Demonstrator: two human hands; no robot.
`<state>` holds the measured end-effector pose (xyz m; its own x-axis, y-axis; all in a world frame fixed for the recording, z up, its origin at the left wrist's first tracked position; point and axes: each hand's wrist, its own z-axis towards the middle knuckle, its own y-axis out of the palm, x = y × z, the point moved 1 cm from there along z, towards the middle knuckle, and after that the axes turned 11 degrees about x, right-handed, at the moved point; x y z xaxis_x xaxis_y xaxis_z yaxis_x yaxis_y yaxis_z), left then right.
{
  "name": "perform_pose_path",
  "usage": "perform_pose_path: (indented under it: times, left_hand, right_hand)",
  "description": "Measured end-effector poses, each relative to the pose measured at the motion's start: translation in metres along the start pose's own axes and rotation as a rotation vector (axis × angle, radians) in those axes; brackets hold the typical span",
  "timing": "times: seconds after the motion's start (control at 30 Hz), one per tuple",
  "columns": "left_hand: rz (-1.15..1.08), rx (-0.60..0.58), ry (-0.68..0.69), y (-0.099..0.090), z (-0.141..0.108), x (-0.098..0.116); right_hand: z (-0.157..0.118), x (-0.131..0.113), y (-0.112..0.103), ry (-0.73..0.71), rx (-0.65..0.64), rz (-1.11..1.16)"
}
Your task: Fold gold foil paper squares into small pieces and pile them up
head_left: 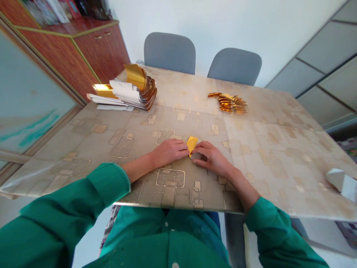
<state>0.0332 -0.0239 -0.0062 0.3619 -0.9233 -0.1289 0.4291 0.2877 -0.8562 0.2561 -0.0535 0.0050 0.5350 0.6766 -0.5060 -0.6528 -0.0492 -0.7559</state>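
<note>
A small piece of folded gold paper [192,144] lies on the patterned tablecloth between my two hands. My left hand [173,150] rests on the table from the left, its fingers together and their tips holding the paper's left edge. From the right, my right hand [208,156] is closed in a pinch, thumb and fingertips at the paper's lower right side. A bit of its pale side shows near the right fingers. Those fingers partly hide the lower corner, so the exact fold cannot be made out.
A stack of gold and white paper sheets [131,91] stands at the back left. Several folded gold pieces [230,103] lie in a row at the back right. A white folded paper object [341,182] sits near the right edge. Two grey chairs [170,52] stand behind the table [251,126].
</note>
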Motion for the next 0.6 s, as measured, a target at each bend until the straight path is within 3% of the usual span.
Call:
perform_pose_path:
  times: [0.33,0.6]
  left_hand:
    - [-0.132,0.129,0.058,0.0007,-0.0003,-0.0038]
    - [-0.014,0.172,0.123,0.0043,0.0051,-0.0044]
  right_hand:
    - [-0.0082,0.0007,0.0041,-0.068,0.082,-0.071]
    - [-0.0074,-0.0008,0.0023,-0.012,0.095,-0.019]
